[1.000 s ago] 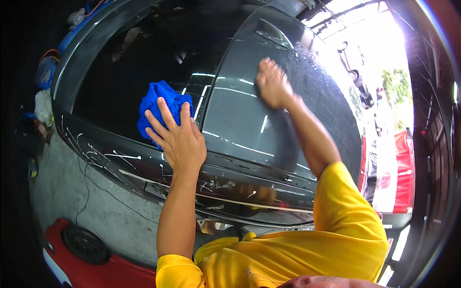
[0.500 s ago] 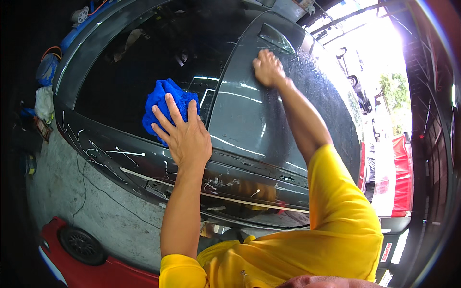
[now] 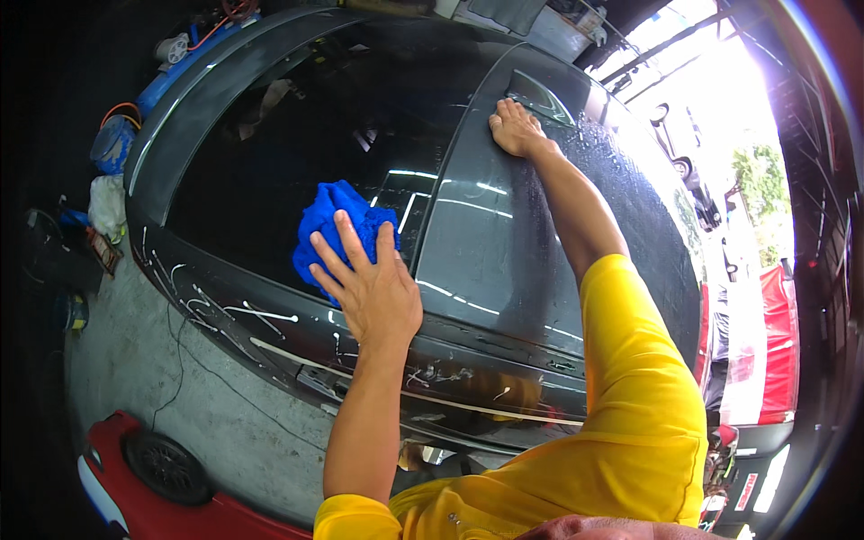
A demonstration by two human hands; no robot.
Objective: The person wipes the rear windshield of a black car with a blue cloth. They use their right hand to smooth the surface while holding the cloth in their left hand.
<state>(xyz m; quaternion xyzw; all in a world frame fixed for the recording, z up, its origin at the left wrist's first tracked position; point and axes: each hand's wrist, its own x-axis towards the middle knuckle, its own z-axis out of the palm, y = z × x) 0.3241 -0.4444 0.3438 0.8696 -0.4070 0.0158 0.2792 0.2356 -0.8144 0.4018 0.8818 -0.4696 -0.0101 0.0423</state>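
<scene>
Both hands are on a dark grey car [image 3: 481, 261]. My left hand [image 3: 378, 292] lies with spread fingers over the lower right edge of a crumpled blue cloth [image 3: 337, 220], resting on the dark glass roof panel [image 3: 270, 153]. My right hand [image 3: 520, 129] is flat on the painted roof, fingers stretched out and nothing visible in them. Its fingertips are close to the fin-shaped antenna [image 3: 538, 97]. Water drops dot the paint beyond the antenna. White streaks of a creamy liquid [image 3: 261, 310] mark the side edge of the car at the lower left.
A red car part with a black wheel [image 3: 166, 466] shows at the lower left. A thin dark cable [image 3: 243, 398] runs over the concrete floor [image 3: 135, 360]. A blue bucket [image 3: 112, 144] stands at the far left. Parked vehicles and a red banner [image 3: 778, 346] appear at the right.
The whole scene has shifted right and slightly down in the picture. My right hand, blurred earlier, is now sharp and slightly closer to the antenna. My left hand stays on the cloth.
</scene>
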